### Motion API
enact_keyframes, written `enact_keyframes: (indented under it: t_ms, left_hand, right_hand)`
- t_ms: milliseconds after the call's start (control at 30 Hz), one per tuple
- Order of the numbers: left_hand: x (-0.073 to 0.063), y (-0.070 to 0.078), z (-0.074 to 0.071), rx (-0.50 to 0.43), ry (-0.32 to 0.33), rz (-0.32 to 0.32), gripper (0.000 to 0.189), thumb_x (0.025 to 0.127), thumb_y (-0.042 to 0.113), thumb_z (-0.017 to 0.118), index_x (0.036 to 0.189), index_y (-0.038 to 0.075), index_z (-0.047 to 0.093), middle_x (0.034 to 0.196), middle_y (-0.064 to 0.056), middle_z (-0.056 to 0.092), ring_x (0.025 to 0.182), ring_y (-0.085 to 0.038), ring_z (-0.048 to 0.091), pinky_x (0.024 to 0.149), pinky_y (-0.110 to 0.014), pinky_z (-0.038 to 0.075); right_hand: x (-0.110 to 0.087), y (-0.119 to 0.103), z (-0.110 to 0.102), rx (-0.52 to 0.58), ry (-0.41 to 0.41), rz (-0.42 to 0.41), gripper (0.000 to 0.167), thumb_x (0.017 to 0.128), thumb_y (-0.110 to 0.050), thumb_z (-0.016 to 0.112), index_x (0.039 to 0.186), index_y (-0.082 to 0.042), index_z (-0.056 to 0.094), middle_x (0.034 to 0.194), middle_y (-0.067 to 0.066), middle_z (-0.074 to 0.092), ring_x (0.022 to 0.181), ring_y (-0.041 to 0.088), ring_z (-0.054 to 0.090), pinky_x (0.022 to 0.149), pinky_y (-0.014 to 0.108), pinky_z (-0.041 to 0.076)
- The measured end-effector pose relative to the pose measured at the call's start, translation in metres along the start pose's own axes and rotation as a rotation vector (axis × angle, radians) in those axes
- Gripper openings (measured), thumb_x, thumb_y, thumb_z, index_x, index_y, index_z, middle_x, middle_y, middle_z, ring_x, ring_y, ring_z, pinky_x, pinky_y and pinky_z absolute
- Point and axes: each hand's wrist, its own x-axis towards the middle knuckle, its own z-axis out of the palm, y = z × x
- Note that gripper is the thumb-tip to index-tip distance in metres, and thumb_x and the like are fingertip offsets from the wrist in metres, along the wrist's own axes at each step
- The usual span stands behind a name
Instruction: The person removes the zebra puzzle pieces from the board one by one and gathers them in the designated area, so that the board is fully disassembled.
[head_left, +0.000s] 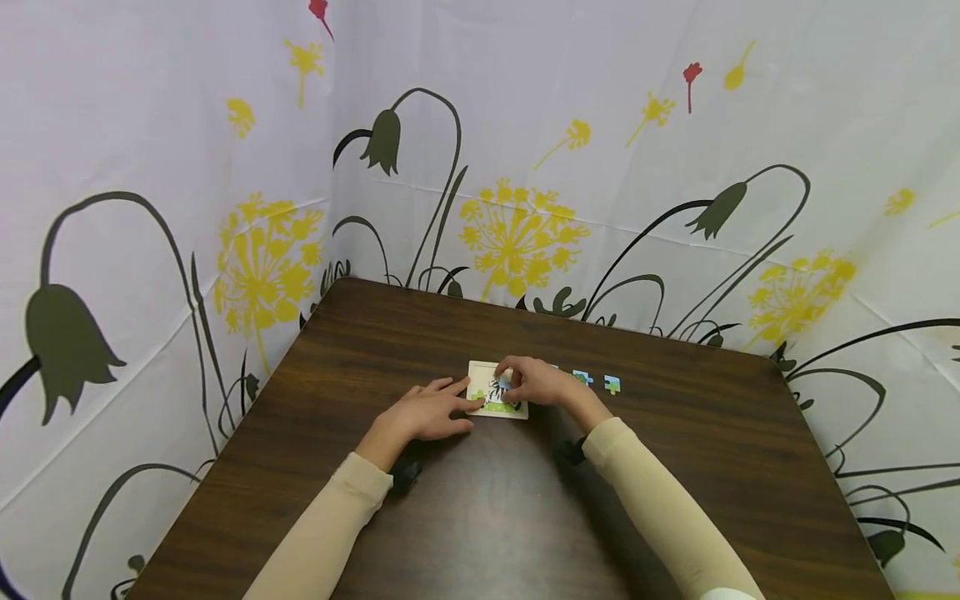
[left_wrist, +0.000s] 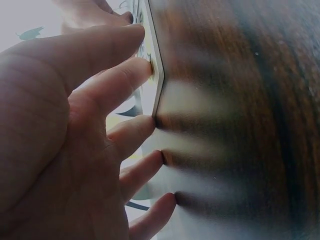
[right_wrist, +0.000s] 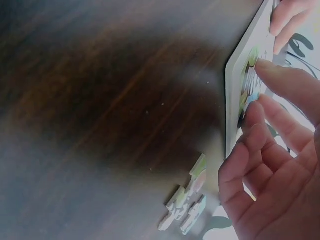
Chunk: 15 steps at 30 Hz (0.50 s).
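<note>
A small square puzzle board (head_left: 498, 415) with a pale rim lies on the table, showing a black-and-white striped animal on green. My left hand (head_left: 429, 412) rests at its left side with fingers spread and fairly straight. In the left wrist view, some fingertips (left_wrist: 145, 67) touch the board's edge while others press on the tabletop. Over the board's upper right, my right hand (head_left: 542, 382) curls its thumb and forefinger round a light-blue puzzle piece (head_left: 505, 383) in the picture. The right wrist view shows that thumb (right_wrist: 270, 72) on the picture, the other fingers bent.
Loose puzzle pieces (head_left: 612, 384) in blue and green lie right of the board, one partly behind the right hand. The right wrist view shows several pieces (right_wrist: 197, 175) close together. The brown wooden table (head_left: 697, 433) meets a flower-printed curtain (head_left: 615, 167) at its back edge.
</note>
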Motion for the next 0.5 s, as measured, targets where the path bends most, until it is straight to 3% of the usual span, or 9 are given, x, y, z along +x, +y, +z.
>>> enact_keyframes:
  t_ms: [267,500]
  left_hand:
    - [0.0022,-0.0013,0.0009,0.011,-0.004,0.003,0.053,0.110,0.045,0.059,0.162,0.040,0.048,0.182,-0.002,0.018,0.168,-0.036,0.017,0.129,-0.073,0.017]
    - [0.0025,-0.0015,0.0019,0.008,-0.001,-0.007,0.053,0.110,0.046,0.058,0.162,0.041,0.048,0.182,-0.001,0.017,0.168,-0.036,0.017,0.129,-0.072,0.016]
  right_hand:
    - [0.0005,0.0052,-0.0015,0.113,-0.014,-0.059,0.040,0.100,-0.016,0.078,0.133,-0.013,0.056,0.093,0.007,0.065,0.078,0.017,0.058,0.071,0.032,0.049]
    - [-0.0002,0.0061,-0.0024,0.133,-0.010,-0.072,0.029,0.106,-0.013,0.069,0.130,-0.011,0.053,0.095,0.009,0.069,0.076,0.017,0.059,0.071,0.032,0.049]
